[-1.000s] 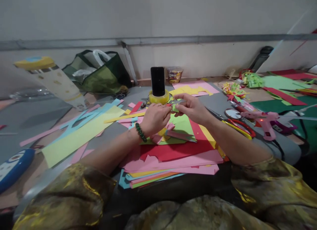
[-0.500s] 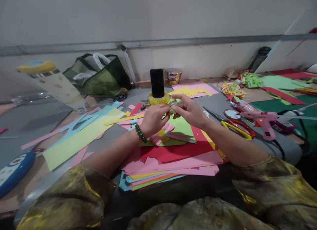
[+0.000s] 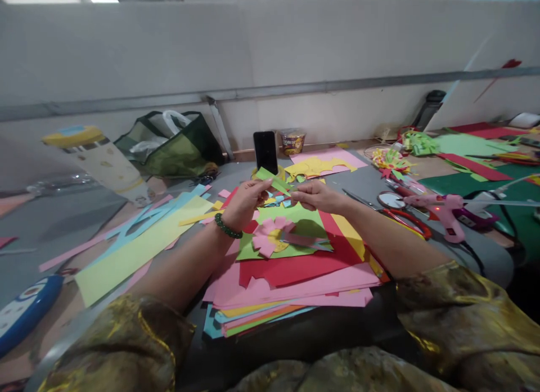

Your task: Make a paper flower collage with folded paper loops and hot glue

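A light green paper piece (image 3: 276,182) is stretched between my two hands above the paper stack. My left hand (image 3: 248,202), with a dark green bead bracelet on its wrist, pinches the left part of it. On the other side, the fingers of my right hand (image 3: 314,197) are closed on its right end. Below them lies a paper flower (image 3: 270,235) with pink petals and a yellow centre, on a green sheet (image 3: 310,216). Under that are a red sheet (image 3: 304,269) and a stack of coloured paper (image 3: 291,293). Small paper scraps (image 3: 278,201) lie just behind the flower.
A phone (image 3: 265,150) stands upright behind my hands, near a snack cup (image 3: 292,142). On the right are scissors (image 3: 405,220) and a pink glue gun (image 3: 447,209) with its light on. Paper strips (image 3: 139,240), a tilted tumbler (image 3: 101,164) and a green bag (image 3: 177,144) are on the left.
My hands have drawn slightly apart, and the green paper now shows between them. The pink flower is uncovered. The camera view has tilted up a little.
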{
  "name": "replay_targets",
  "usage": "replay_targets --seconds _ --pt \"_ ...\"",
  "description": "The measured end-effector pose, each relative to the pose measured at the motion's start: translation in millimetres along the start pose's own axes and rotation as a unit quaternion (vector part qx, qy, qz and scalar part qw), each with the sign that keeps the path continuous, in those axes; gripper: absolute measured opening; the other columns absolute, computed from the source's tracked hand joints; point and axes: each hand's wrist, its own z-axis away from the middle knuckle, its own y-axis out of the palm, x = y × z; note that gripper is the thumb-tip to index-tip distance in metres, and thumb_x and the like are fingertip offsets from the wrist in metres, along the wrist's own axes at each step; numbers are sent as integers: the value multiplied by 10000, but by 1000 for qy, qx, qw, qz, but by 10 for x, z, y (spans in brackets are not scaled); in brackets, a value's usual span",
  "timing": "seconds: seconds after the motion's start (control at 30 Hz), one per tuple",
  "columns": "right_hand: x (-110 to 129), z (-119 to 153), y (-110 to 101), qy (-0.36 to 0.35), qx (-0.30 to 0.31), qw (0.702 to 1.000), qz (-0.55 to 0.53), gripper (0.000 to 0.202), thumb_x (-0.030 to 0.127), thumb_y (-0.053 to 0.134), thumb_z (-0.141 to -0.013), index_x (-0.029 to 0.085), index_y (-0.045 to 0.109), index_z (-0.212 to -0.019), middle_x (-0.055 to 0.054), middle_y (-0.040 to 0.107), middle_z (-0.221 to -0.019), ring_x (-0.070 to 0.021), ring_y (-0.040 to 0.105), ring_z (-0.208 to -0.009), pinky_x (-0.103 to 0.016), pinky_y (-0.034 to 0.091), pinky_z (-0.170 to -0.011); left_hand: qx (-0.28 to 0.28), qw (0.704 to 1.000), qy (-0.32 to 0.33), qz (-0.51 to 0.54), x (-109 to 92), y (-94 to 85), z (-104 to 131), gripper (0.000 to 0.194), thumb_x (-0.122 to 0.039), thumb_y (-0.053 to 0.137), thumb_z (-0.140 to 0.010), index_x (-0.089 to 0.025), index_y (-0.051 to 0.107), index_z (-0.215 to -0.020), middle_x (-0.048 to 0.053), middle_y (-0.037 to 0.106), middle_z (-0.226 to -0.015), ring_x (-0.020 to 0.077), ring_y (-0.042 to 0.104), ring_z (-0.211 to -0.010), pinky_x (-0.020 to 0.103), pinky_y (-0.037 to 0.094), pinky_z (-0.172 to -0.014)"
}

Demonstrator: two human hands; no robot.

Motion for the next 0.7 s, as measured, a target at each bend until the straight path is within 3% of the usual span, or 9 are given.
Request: replay_targets --seconds 0.1,0.2,0.3,0.37,0.43,0.53,0.63,0.7 --pt "7 0 -158 71 -82 986 129 347 379 539 -930 135 688 -733 77 406 -467 -65 348 -438 -218 305 -468 -74 994 -18 82 -106 -70 -56 244 -207 773 -713 -145 578 -580 -24 535 -551 51 426 -461 157 313 -435" --pt "-9 28 -381 184 -226 919 266 292 261 514 -925 131 722 -767 1 556 -578 -125 520 -563 -265 430 -584 -131 983 -30 124 -215 -173 -111 198 -150 707 -739 -148 560 -607 -15 570 -582 46 434 -444 149 307 -416" --pt "-72 113 -627 228 -323 861 319 291 139 494 -880 72 718 -1053 -170 705 -952 -286 649 -947 -422 491 -849 -169 976 -15 138 -288 -266 -148 137 -134 657 -733 -149 575 -624 -22 558 -577 48 424 -437 154 299 -411" --pt "-106 191 -753 223 -391 816 363 478 95 552 -818 15 598 -1287 -288 611 -1267 -389 553 -1223 -540 419 -1016 -168 976 5 136 -308 -290 -153 71 -144 638 -716 -140 622 -647 -25 551 -581 47 411 -442 156 295 -414" --pt "-92 262 -797 159 -450 780 405 584 106 591 -796 18 515 -1368 -314 491 -1426 -411 453 -1350 -592 354 -1102 -147 981 20 123 -306 -266 -130 52 -154 636 -695 -125 677 -682 -21 557 -593 45 400 -455 158 286 -419" --pt "46 324 -631 -37 -459 778 426 365 199 521 -904 151 584 -1260 -205 585 -1355 -333 513 -1317 -582 388 -1116 -99 990 22 96 -272 -142 -32 75 -176 668 -681 -115 708 -694 -20 552 -588 46 390 -471 161 279 -432" --pt "244 337 -254 -242 -358 792 432 272 326 526 -961 219 602 -1199 -151 646 -1289 -289 581 -1251 -541 474 -1060 -40 995 -33 84 -221 34 127 96 -224 690 -707 -130 702 -689 -9 565 -593 77 475 -529 174 332 -476" --pt "340 333 -16 -343 -274 772 459 338 347 591 -935 193 597 -1236 -180 609 -1367 -302 555 -1294 -526 500 -1043 -12 993 -75 93 -191 139 246 104 -229 688 -717 -149 668 -652 3 599 -632 105 544 -600 198 398 -544"
